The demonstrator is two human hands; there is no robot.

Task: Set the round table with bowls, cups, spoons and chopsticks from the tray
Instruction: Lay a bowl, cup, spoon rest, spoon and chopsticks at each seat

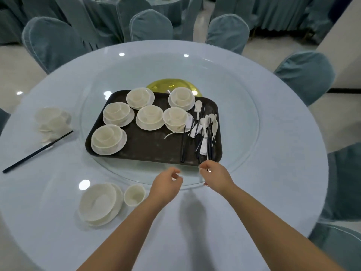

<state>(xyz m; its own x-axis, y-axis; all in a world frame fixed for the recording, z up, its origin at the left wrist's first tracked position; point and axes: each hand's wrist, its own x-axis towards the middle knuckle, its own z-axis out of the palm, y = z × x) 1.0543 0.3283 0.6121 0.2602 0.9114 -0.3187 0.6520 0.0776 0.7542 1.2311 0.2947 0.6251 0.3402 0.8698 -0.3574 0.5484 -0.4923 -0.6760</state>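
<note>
round blue table (273, 153), dark tray (152, 147) centred: right hand (214, 174) pinches the near tips of chopsticks (209, 137) whose length runs straight away from it, while left hand (168, 182), loosely curled and holding nothing, hovers alongside.

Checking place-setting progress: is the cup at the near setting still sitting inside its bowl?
No: the cup stands on the table beside the bowl, to its right.
</note>
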